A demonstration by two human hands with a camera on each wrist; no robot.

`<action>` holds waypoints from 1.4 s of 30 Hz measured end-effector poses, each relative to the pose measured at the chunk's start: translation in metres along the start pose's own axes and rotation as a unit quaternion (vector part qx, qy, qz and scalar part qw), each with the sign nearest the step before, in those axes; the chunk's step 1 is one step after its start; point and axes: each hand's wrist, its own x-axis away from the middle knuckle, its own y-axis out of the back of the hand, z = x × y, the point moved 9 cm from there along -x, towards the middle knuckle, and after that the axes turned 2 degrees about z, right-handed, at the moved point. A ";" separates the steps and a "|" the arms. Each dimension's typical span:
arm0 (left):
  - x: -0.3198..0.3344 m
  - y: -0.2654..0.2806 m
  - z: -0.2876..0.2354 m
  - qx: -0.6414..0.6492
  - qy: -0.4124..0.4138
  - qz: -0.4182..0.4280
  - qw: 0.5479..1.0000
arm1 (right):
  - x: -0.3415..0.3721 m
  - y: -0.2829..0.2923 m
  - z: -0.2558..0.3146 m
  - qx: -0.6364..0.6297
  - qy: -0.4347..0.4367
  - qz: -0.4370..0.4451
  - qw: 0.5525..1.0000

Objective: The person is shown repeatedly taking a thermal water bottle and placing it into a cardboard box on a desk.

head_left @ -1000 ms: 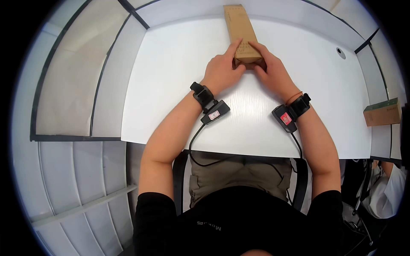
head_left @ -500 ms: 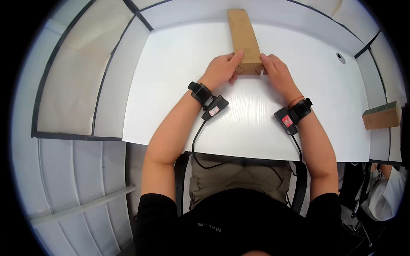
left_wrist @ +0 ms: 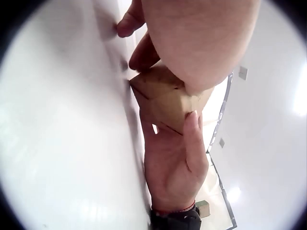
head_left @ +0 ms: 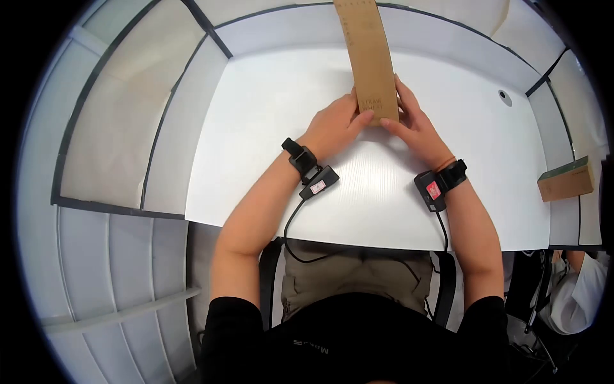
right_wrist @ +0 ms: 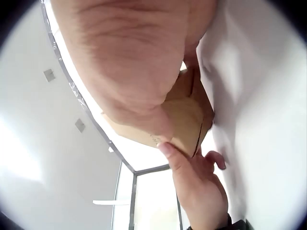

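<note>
We judge the cardboard box (head_left: 371, 57) light, stiff and easily dented; we advise holding its side walls with modest pressure. It extends away from us over the desk (head_left: 364, 185), contact unclear. Left grip (head_left: 338, 125) and right grip (head_left: 420, 129) are curled around its near end, thumbs on its printed face, forearms (head_left: 259, 198) angled forward and inward.

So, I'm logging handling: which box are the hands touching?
The long cardboard box, its near end between the left hand and right hand; the green-topped box sits apart at far right.
</note>
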 end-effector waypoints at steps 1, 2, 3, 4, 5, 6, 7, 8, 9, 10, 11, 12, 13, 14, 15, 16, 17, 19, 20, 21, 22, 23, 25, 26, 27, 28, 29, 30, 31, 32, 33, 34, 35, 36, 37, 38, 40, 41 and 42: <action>0.000 0.001 -0.004 -0.013 -0.031 -0.011 0.999 | 0.000 0.001 0.007 0.028 0.048 -0.022 0.998; -0.001 -0.005 0.000 0.051 -0.038 0.007 0.998 | 0.000 0.002 0.008 0.059 0.057 -0.026 0.996; -0.003 -0.011 0.001 0.114 -0.046 0.025 0.992 | 0.001 0.003 0.010 0.090 0.066 -0.029 0.993; -0.005 -0.016 0.002 0.176 -0.053 0.042 0.982 | 0.002 0.004 0.011 0.122 0.075 -0.033 0.989; -0.004 -0.017 0.007 0.179 -0.047 0.030 0.982 | 0.002 0.003 0.007 0.119 0.056 -0.039 0.991; 0.001 -0.014 0.001 0.182 -0.042 0.017 0.982 | 0.003 0.000 0.005 0.117 0.038 -0.047 0.991; 0.003 -0.011 -0.003 0.185 -0.036 0.004 0.982 | 0.003 0.000 0.002 0.115 0.018 -0.054 0.992; 0.003 -0.010 -0.006 0.192 -0.046 0.003 0.980 | 0.001 -0.001 0.005 0.111 0.021 -0.052 0.992; 0.003 -0.010 -0.008 0.199 -0.056 0.002 0.978 | 0.000 -0.001 0.008 0.108 0.024 -0.049 0.993; 0.002 -0.010 -0.010 0.206 -0.066 0.001 0.976 | -0.001 -0.002 0.012 0.104 0.026 -0.047 0.993; 0.002 -0.010 -0.013 0.245 -0.081 -0.001 0.966 | 0.002 0.001 0.012 0.089 0.009 -0.070 0.994; 0.001 -0.011 -0.011 0.259 -0.075 0.007 0.963 | 0.002 0.001 0.011 0.088 -0.013 -0.064 0.994; 0.000 -0.012 -0.008 0.273 -0.068 0.015 0.960 | 0.003 0.001 0.010 0.086 -0.035 -0.057 0.994; 0.000 -0.014 -0.005 0.286 -0.060 0.023 0.956 | 0.004 0.001 0.009 0.084 -0.057 -0.049 0.994; -0.001 -0.009 0.001 0.265 -0.043 -0.014 0.963 | 0.004 -0.002 0.012 0.092 -0.049 -0.035 0.994; -0.001 -0.004 0.007 0.243 -0.027 -0.051 0.968 | 0.004 -0.004 0.015 0.101 -0.040 -0.021 0.994; -0.001 0.001 0.012 0.220 -0.011 -0.088 0.971 | 0.005 -0.006 0.018 0.109 -0.032 -0.007 0.994; -0.003 0.001 0.023 0.294 0.002 -0.105 0.950 | 0.004 -0.006 0.014 0.097 -0.033 -0.002 0.995; -0.004 0.001 0.028 0.329 0.009 -0.114 0.937 | 0.004 -0.007 0.011 0.090 -0.033 0.001 0.995; -0.004 0.004 0.025 0.314 0.021 -0.086 0.945 | 0.003 -0.005 0.007 0.083 -0.025 -0.011 0.996; -0.004 0.007 0.024 0.314 -0.013 -0.101 0.944 | 0.002 -0.003 0.003 0.076 -0.018 -0.022 0.997; -0.005 0.008 0.027 0.314 -0.046 -0.116 0.941 | 0.002 -0.001 0.000 0.069 -0.010 -0.034 0.997; -0.003 0.014 0.011 0.317 -0.092 -0.118 0.937 | 0.003 -0.002 0.005 0.012 -0.021 -0.036 0.999; 0.000 0.012 0.004 0.319 -0.104 -0.107 0.936 | 0.003 -0.003 0.007 -0.016 -0.026 -0.037 0.999; 0.003 0.013 -0.007 0.321 -0.117 -0.095 0.935 | 0.004 -0.005 0.011 -0.012 -0.024 -0.031 0.999; 0.004 0.013 -0.012 0.291 -0.116 -0.096 0.945 | 0.004 -0.007 0.014 -0.007 -0.022 -0.026 0.999; 0.005 0.014 -0.017 0.261 -0.115 -0.097 0.953 | 0.005 -0.008 0.016 -0.002 -0.020 -0.020 1.000; 0.005 0.013 -0.019 0.231 -0.114 -0.098 0.961 | 0.005 -0.006 0.014 0.027 -0.015 -0.025 0.999; 0.005 0.009 -0.013 0.257 -0.088 -0.073 0.960 | 0.005 -0.002 0.009 0.056 -0.010 -0.030 0.998; 0.006 0.004 -0.006 0.282 -0.062 -0.047 0.956 | 0.006 0.002 0.004 0.086 -0.005 -0.035 0.996; 0.006 -0.002 0.000 0.306 -0.036 -0.021 0.951 | 0.006 0.006 0.009 0.096 0.037 -0.044 0.994; 0.003 0.001 0.002 0.320 -0.044 -0.041 0.946 | 0.006 0.011 0.007 0.086 0.032 -0.045 0.995; 0.003 0.003 0.006 0.303 -0.035 -0.046 0.951 | 0.008 0.017 0.003 0.039 0.018 -0.055 0.998; 0.004 0.006 0.008 0.286 -0.026 -0.051 0.957 | 0.009 0.022 -0.001 -0.008 0.004 -0.066 0.998; 0.004 0.006 0.007 0.316 -0.035 -0.054 0.946 | 0.009 0.023 -0.002 -0.033 0.005 -0.060 0.998; 0.004 0.006 0.006 0.347 -0.044 -0.056 0.935 | 0.009 0.024 -0.004 -0.057 0.007 -0.053 0.997; 0.005 0.008 0.004 0.350 -0.077 -0.065 0.931 | 0.008 0.025 0.001 -0.043 0.026 -0.066 0.997; 0.006 0.010 0.001 0.323 -0.100 -0.072 0.938 | 0.009 0.024 0.005 -0.005 0.044 -0.084 0.995; 0.006 0.015 -0.007 0.295 -0.124 -0.080 0.944 | 0.009 0.023 0.011 0.034 0.063 -0.102 0.992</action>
